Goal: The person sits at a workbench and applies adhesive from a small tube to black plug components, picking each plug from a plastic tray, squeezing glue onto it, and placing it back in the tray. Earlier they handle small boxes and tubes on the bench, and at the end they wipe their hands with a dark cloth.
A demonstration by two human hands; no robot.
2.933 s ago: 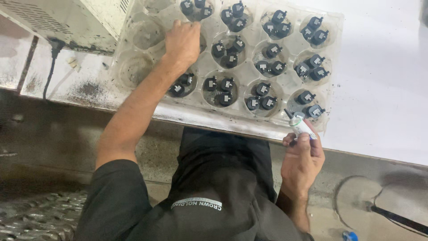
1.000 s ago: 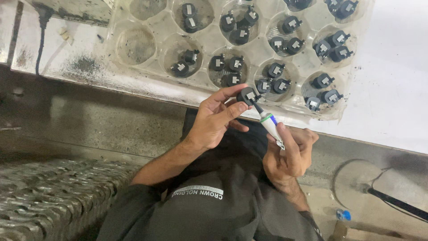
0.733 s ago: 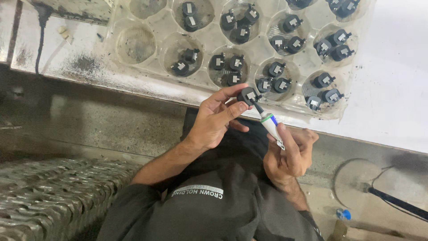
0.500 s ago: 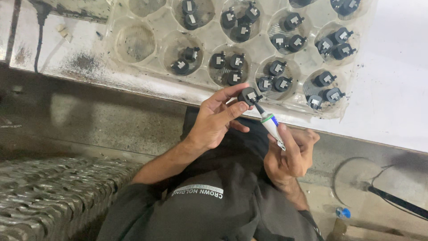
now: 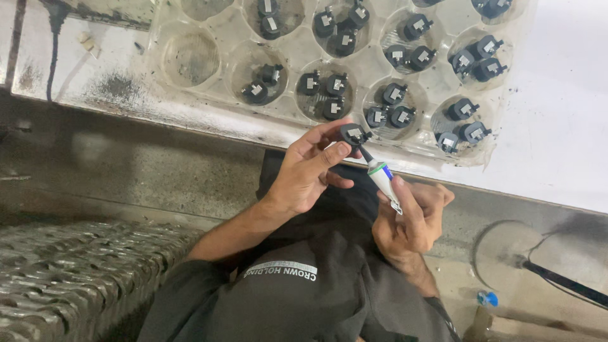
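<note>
left hand (image 5: 304, 174) pinching small black part (image 5: 352, 134) by its rim, below clear tray (image 5: 221, 38) on tabletop (image 5: 570, 126) | right hand (image 5: 411, 218) gripping white pen-like applicator (image 5: 383, 178), tip touching part | part looking light, rigid, easily dropped; edge pinch suiting it

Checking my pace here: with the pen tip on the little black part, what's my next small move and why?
Probably finish the mark, then lift the pen away: your left hand pinches the black part with the tip against it, right hand steadying, above the clear tray.
</note>
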